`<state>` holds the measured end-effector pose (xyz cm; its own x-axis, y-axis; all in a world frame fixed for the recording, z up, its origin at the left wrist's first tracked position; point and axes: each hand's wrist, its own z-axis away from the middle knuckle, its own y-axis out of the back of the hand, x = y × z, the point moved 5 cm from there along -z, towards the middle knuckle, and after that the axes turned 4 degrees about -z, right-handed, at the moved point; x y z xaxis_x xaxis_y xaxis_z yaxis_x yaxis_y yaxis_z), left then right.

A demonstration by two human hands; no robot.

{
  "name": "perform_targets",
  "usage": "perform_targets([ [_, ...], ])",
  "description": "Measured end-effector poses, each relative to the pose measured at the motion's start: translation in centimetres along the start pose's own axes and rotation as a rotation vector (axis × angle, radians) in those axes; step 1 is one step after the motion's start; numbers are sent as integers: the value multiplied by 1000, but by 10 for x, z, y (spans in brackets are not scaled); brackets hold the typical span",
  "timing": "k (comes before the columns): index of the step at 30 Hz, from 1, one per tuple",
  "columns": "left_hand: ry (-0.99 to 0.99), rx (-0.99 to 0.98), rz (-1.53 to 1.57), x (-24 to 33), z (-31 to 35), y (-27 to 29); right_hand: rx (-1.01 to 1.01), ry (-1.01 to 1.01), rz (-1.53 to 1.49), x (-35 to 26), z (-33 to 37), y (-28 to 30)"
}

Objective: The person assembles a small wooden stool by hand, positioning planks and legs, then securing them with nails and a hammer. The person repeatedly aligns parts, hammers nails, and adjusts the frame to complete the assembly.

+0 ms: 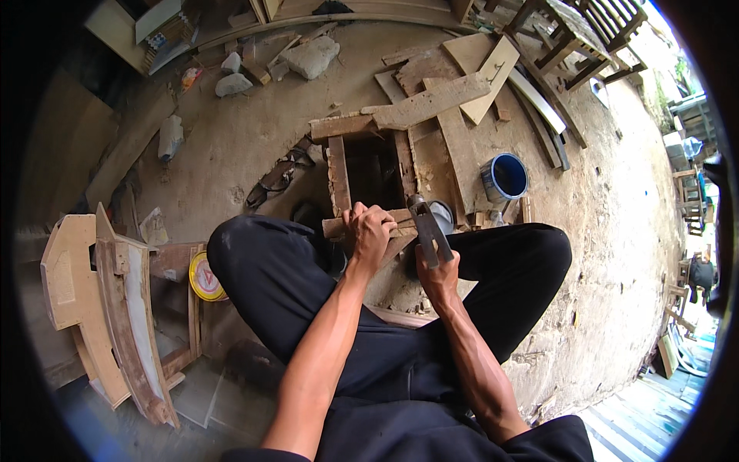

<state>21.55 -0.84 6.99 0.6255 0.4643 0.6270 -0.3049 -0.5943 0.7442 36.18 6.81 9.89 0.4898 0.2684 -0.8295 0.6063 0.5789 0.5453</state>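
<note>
My right hand (439,273) is closed around the handle of a claw hammer (433,231). Its dark head lies above the fist, with the round face pointing away from me and the two claws toward me. My left hand (371,229) rests on a short wooden bar (334,228), fingers bent and pinched together. Whatever is between those fingertips is too small to make out. The bar forms the near side of a rough wooden frame (336,173) on the ground between my knees. The hammer head is just right of my left fingertips.
A long board (439,102) lies across the frame's far end. To the right stand a blue bucket (505,177) and, half hidden, a grey container (442,214). Scrap wood lies beyond. Curved wooden parts (135,308) and a round yellow-rimmed lid (206,277) are left. A chunk of stone (311,58) sits farther off.
</note>
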Motion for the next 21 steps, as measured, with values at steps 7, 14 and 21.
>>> perform_targets([
  [7, 14, -32, -49, 0, -1, -2, -17, -120, 136, 11, -10, -5],
  [14, -112, -129, -125, 5, -4, -10, 231, -175, -96, 14, -14, 16],
  [21, -113, -116, -112, 5, -12, -4, 255, -188, -117, 24, -14, 10],
])
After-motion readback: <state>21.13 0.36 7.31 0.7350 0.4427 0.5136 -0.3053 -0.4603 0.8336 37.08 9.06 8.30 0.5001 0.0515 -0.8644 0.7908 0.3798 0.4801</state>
